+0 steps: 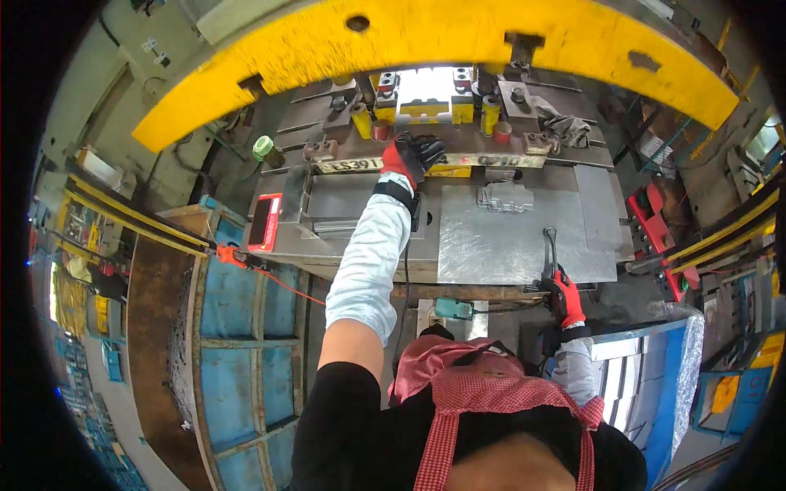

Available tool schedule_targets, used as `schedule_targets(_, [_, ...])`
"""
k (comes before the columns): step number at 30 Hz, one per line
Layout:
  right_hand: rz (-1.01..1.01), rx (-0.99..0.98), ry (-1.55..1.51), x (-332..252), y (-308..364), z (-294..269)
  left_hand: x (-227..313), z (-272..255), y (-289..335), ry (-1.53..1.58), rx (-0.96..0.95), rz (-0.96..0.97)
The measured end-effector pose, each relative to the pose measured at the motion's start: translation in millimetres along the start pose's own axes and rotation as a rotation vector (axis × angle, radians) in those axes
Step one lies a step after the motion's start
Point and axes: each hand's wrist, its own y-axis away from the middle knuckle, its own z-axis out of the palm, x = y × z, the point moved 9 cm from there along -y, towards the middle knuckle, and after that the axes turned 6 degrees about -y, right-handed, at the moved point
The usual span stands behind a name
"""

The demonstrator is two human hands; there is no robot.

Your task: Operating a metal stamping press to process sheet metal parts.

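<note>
Reaching forward and slightly right, a person's left arm, in a pale sleeve, stretches nearly straight from the lower middle of the view, ending with the left hand [413, 155] at the front edge of a heavy metal die [352, 166]. That hand wears a red and black glove, its dark fingers bent toward the right; whether it grips anything cannot be told. The right arm is bent low and close to the body, and the right hand [566, 299], gloved in red and black, is closed around the near end of a dark looped tool [553, 245]. The tool's long axis runs away from the person, its looped end pointing forward, over the near right part of a large metal sheet [483, 245] on the surface [282, 245]. Beyond the loop, toward the die, a cut-out metal piece [505, 197] lies flat on the sheet. Left of the sheet, an open metal tray [298, 196] holds a stack of flat grey sheets [336, 230]. At lower right, a blue-walled box [675, 356], with clear plastic along its outer side, contains pale flat pieces [620, 376]. At lower left stands a divided frame [255, 344] with blue panels.
</note>
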Motion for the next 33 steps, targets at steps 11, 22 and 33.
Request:
schedule_targets(11, [0.084, -0.047, 0.052, 2, 3, 9, -7, -12, -17, 0.123, -0.037, -0.064])
schedule_targets(22, [-0.259, 0.006, 0.364, 9, -35, -42, -12, -2, -19, 0.083, -0.002, -0.023])
schedule_targets(33, [-0.503, -0.554, 0.325, -196, -51, 284, -5, -18, -11, 0.078, -0.104, -0.013])
